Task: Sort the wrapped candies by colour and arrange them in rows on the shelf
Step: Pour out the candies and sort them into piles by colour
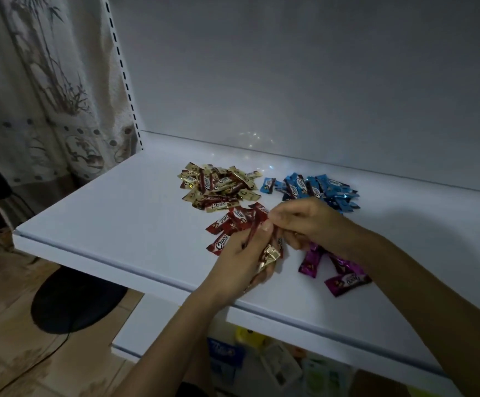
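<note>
Candies lie grouped on the shelf: gold pile at back, red group before it. Left hand grips a mixed bunch; right hand pinches one red wrapper from it. Slide it out singly, toward the reds.

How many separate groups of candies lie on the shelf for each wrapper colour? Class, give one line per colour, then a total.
Gold pile: 1
Blue pile: 1
Red group: 1
Purple group: 1
Total: 4 groups
</note>
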`<state>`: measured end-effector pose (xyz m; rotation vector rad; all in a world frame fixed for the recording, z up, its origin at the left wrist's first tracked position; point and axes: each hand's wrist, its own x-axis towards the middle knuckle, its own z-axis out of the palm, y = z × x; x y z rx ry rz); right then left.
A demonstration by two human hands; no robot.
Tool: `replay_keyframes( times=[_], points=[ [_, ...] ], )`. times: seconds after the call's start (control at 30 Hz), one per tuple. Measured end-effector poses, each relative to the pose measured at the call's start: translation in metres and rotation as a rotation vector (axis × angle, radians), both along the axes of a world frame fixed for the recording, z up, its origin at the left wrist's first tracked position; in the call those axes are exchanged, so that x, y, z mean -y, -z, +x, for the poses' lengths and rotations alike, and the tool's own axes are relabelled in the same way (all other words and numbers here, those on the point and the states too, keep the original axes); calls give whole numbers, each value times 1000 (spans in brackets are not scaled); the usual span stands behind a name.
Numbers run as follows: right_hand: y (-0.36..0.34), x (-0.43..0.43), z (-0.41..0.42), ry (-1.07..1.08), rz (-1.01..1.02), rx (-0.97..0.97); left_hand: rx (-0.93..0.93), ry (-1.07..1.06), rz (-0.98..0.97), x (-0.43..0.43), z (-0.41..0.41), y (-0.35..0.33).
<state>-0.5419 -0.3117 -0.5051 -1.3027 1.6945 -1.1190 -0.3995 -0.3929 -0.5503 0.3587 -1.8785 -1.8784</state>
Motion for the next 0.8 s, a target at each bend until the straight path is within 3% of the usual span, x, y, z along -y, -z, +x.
replay_keyframes(
  times=[0.13,0.23,0.3,0.4,0.53,0.6,0.7,0.8],
  points=[
    [10,-3,-3,41,-86,162,14,-4,-91,-3,3,4],
    [16,1,-18,357,-129,275,12,-28,-44,-3,4,2],
    [20,4,-31,477,-21,55,-12,-94,81,1,2,3],
    [30,12,-39,424,161,-262,-60,-119,297,4,2,1],
    [42,27,-36,449,144,-622,-138,-120,380,3,2,2],
    [38,29,-29,492,89,-691,-161,-118,416,2,3,1],
    [22,23,-10,402,-135,-451,-187,-113,465,3,5,1],
    [6,9,16,58,-148,-133,-183,-103,451,5,3,1]
  ],
)
